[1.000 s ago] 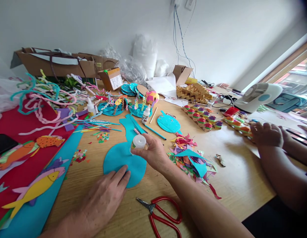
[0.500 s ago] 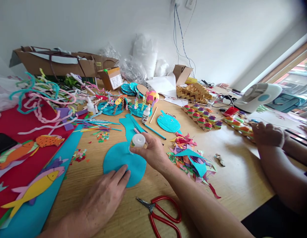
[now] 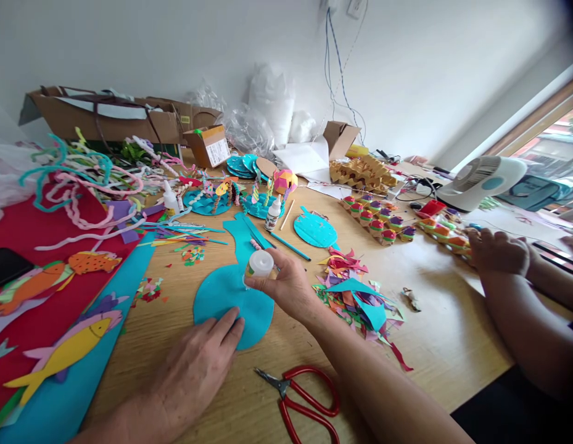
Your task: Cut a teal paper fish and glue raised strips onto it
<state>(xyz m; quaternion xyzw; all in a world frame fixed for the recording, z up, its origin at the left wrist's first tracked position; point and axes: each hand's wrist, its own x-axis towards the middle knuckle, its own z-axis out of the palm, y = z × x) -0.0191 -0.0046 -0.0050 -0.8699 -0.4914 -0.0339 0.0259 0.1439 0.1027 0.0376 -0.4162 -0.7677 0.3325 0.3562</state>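
A round piece of blue paper (image 3: 256,324) lies flat on the wooden table in front of me. My left hand (image 3: 200,348) rests with its fingers stretched over the lower left of that piece. In my right hand (image 3: 288,283) is a small white glue bottle (image 3: 259,264), turned upside down with its tip at the upper part of the round paper. A long blue paper strip (image 3: 242,243) lies just behind it. Red-handled scissors (image 3: 286,388) sit near the table's front edge, below my right forearm. Another glue bottle (image 3: 274,214) stands upright farther back.
Colourful paper scraps (image 3: 355,293) are heaped right of my hand. Paper fish (image 3: 66,357) and pipe cleaners (image 3: 78,179) fill the left. Painted egg cartons (image 3: 379,219) and a fan (image 3: 483,182) stand at the right, near another person's hand (image 3: 499,253).
The glue bottle in my right hand has shifted very slightly to the right. My left hand stays in place on the paper.
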